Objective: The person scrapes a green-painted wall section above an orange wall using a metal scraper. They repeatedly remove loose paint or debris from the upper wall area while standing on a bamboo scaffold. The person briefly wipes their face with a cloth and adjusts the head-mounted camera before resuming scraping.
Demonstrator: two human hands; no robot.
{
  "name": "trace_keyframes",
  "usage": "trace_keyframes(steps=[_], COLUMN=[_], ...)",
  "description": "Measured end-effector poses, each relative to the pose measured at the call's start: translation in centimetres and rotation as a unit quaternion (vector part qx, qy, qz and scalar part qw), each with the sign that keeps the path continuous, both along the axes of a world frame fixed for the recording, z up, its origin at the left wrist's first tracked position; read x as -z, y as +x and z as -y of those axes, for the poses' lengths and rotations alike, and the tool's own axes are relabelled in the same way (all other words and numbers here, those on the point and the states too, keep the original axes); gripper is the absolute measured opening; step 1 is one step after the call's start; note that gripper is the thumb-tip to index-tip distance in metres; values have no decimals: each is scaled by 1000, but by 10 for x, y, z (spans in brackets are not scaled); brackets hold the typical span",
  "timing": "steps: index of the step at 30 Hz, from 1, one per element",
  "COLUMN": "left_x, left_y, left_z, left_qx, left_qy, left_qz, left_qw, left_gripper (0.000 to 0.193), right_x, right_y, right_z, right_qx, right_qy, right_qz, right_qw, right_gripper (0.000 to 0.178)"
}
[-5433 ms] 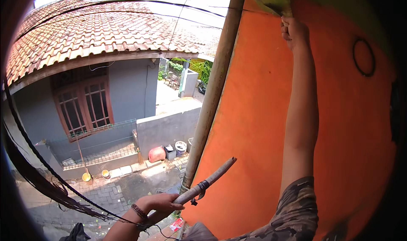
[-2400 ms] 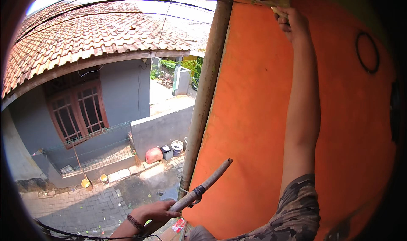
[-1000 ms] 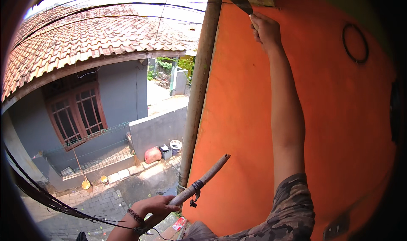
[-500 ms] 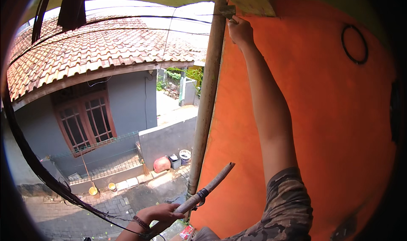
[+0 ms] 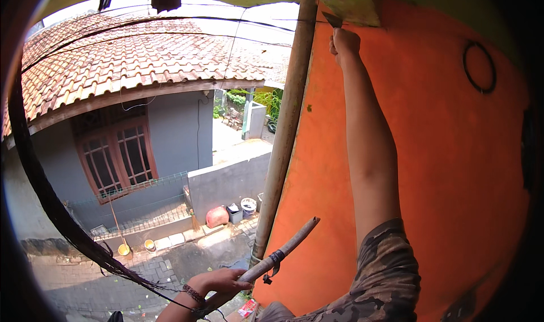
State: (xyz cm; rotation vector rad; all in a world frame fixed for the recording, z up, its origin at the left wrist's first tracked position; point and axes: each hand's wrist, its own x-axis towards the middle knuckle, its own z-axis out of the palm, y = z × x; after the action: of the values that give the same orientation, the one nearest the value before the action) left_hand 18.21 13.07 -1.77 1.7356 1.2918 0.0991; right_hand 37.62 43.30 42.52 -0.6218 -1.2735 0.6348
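My right hand (image 5: 345,42), raised high at the end of a stretched arm, is closed around the handle of a scraper (image 5: 332,19). The scraper's flat blade tilts up to the left, close to the underside of the yellow-green ledge (image 5: 354,5) above the orange wall (image 5: 453,169). Whether the blade touches the ledge, I cannot tell. Low in view, my left hand (image 5: 222,280) wraps around a weathered wooden pole (image 5: 294,241). Dark binding (image 5: 276,257) with a dangling end is tied around the pole. A small dark fleck (image 5: 309,108) shows against the wall's left edge.
A long upright pipe (image 5: 285,115) runs along the wall's left edge. Thick black cables (image 5: 54,209) sag at the left, with thinner wires across the top. Far below lies a paved lane (image 5: 130,279) beside a grey house with a tiled roof (image 5: 136,56). A black ring (image 5: 479,67) hangs on the wall.
My right hand and the scraper have moved right, away from the pipe, and the blade has turned. The dark fleck now shows against the wall. My left hand keeps its hold on the pole.
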Motion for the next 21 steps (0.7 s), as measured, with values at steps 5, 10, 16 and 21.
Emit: trace_keyframes(steps=[5, 10, 16, 21], left_x=[13, 10, 22, 25], left_y=[-3, -2, -5, -6], left_z=[2, 1, -2, 3], left_qx=[-11, -2, -10, -7], left_qy=[18, 35, 38, 74], left_qz=[15, -7, 2, 14], left_qw=[1000, 999, 999, 997], left_gripper=[65, 64, 55, 57], right_x=[48, 77, 54, 20], right_y=[16, 57, 73, 61], right_z=[83, 134, 139, 89], right_qx=[0, -49, -8, -40], right_qy=[3, 4, 30, -4], right_qz=[90, 60, 56, -89], right_qw=[996, 997, 998, 995], right_gripper=[28, 29, 20, 9])
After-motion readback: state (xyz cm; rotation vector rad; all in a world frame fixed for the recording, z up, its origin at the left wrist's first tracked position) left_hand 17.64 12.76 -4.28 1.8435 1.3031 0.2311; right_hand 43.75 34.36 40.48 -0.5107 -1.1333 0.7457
